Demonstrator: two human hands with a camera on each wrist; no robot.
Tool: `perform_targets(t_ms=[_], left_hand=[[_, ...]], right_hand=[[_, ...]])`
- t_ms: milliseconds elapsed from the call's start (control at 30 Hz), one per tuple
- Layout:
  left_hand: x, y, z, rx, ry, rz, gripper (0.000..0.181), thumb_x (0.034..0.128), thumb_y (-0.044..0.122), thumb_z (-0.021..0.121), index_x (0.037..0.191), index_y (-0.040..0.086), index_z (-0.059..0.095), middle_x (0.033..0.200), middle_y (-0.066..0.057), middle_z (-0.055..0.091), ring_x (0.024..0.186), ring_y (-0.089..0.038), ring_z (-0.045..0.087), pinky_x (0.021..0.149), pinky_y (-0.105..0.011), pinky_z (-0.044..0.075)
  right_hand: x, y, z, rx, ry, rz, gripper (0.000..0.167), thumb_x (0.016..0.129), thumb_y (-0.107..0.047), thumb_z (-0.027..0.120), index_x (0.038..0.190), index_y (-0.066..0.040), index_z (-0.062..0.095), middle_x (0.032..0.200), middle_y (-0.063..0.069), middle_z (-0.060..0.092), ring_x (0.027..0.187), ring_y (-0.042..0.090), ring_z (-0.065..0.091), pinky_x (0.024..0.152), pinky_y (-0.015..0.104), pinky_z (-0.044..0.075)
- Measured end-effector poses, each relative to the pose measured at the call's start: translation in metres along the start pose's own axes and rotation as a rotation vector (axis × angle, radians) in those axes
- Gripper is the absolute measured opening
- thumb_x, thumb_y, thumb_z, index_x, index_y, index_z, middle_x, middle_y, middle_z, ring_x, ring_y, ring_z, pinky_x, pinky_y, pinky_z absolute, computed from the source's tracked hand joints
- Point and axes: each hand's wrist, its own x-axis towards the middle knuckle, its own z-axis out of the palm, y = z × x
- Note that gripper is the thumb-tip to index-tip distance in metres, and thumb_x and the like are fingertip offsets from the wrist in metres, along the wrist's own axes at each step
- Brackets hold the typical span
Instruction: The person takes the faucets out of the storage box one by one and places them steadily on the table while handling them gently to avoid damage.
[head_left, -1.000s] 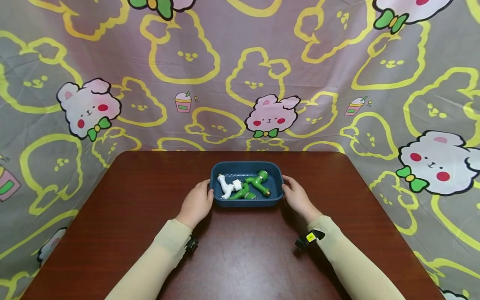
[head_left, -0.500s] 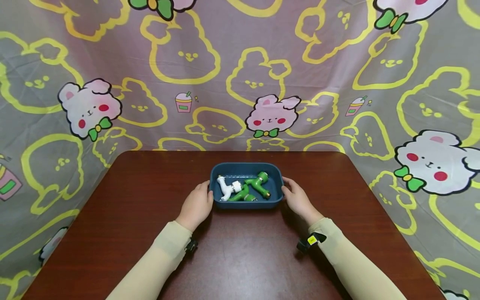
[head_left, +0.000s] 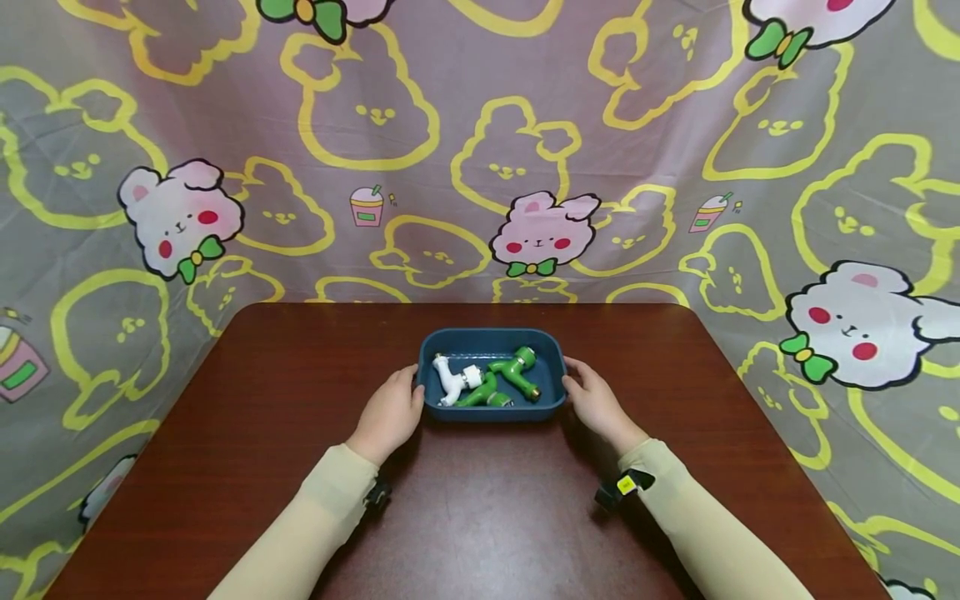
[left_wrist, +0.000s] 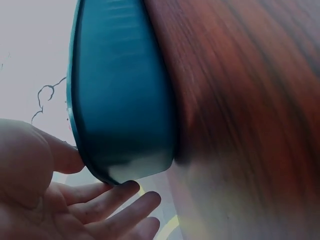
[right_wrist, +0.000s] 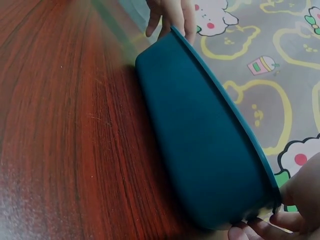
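A dark blue plastic tray [head_left: 491, 335] stands on the table, its outer wall [left_wrist: 122, 85] large in the left wrist view. In it lie a white tap [head_left: 452, 382], a green tap [head_left: 517, 372] at the right and a second green tap [head_left: 489, 397] near the front wall. My left hand [head_left: 388, 414] holds the tray's left end, thumb at the rim and fingers round the end. My right hand [head_left: 600, 406] holds the right end, with thumb and fingers at the rim in the right wrist view. Both wrist views hide the taps.
The brown wooden table [head_left: 480, 517] reaches out on every side of the tray. Behind it hangs a grey-pink curtain [head_left: 420, 183] with yellow outlines and cartoon rabbits. Black wrist cameras sit at the left cuff [head_left: 377, 494] and the right cuff [head_left: 626, 486].
The tray has shifted slightly toward me, with both hands keeping their places at its ends. The taps have kept their arrangement inside.
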Motion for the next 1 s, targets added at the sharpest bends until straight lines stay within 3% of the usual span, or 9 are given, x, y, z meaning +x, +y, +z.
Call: perform_targets(t_ms=[233,533,1000], left_hand=[[0.000,-0.003,-0.002,-0.070,-0.044,-0.033,0.049,0.1052,0.016,0.058,0.147,-0.007,0.048,0.144,-0.027,0.057,0.132,-0.040,0.058,0.108,-0.054,0.048],[0.000,-0.006,-0.002,-0.171,-0.039,-0.028,0.045,0.1042,0.011,0.058,0.144,-0.010,0.049,0.132,-0.028,0.065,0.121,-0.039,0.065,0.102,-0.052,0.051],[-0.004,-0.010,-0.002,-0.198,-0.038,-0.022,0.045,0.1044,0.010,0.058,0.144,-0.010,0.049,0.131,-0.028,0.065,0.120,-0.039,0.065,0.102,-0.053,0.052]], right_hand=[[-0.001,0.002,-0.001,-0.010,-0.015,0.005,0.047,0.108,-0.012,0.047,0.153,0.002,0.041,0.129,0.028,0.062,0.085,0.030,0.067,0.067,0.030,0.053],[-0.002,0.001,-0.001,-0.021,-0.013,0.001,0.047,0.108,-0.013,0.048,0.153,0.001,0.042,0.133,0.027,0.060,0.088,0.030,0.068,0.071,0.033,0.055],[-0.006,0.002,0.001,0.007,-0.026,0.020,0.047,0.108,-0.015,0.049,0.153,-0.003,0.042,0.132,0.025,0.058,0.083,0.028,0.067,0.066,0.036,0.056]])
